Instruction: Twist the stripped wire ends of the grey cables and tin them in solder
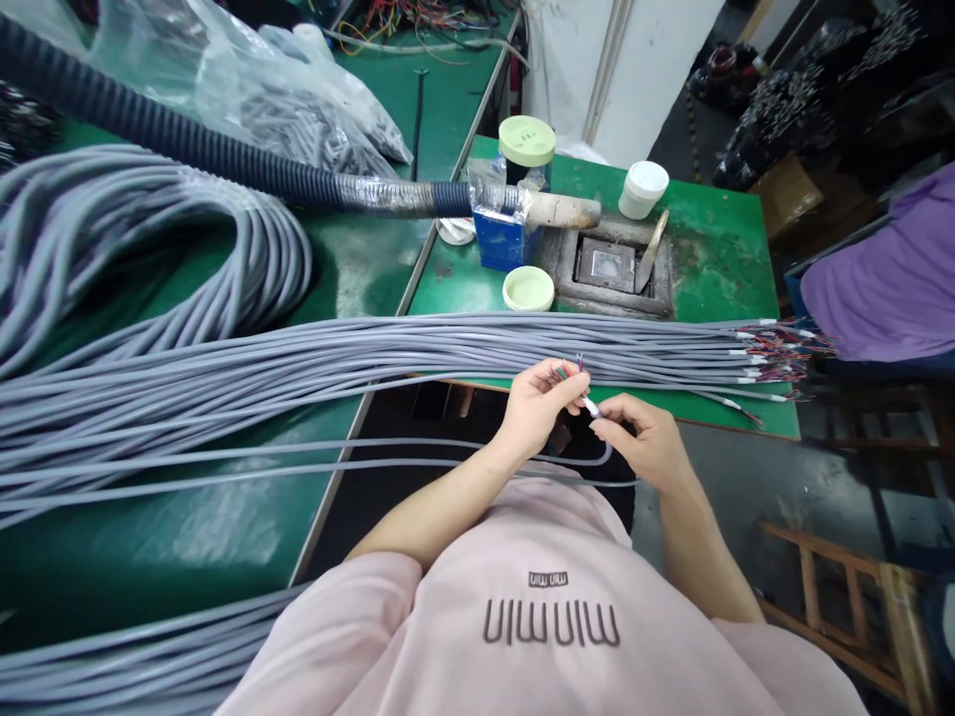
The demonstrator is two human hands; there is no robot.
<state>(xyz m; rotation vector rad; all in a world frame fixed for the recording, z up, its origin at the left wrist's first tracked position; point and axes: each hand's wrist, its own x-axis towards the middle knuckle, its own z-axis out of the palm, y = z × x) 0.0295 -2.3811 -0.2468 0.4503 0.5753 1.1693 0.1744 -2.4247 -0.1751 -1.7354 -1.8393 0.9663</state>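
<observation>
My left hand (541, 400) pinches the thin coloured wires (568, 371) that fan out of one grey cable's end. Just below, a white sleeve (592, 407) wraps that end, and my right hand (643, 438) grips the cable (606, 452) there, its fingers closed. From my right hand the cable bends down and back to the left. Beyond both hands lies a wide bundle of grey cables (418, 343), running left to right, with stripped coloured wire ends (776, 358) at the right.
Past the bundle stand a solder pot (608, 264) with a flat scraper (654, 251) on it, a pale lid (528, 289), a white tub (643, 190) and a blue box (501, 239). A black corrugated hose (246, 149) ends there. Coiled cables (276, 249) lie left; a person's purple sleeve (887, 278) shows right.
</observation>
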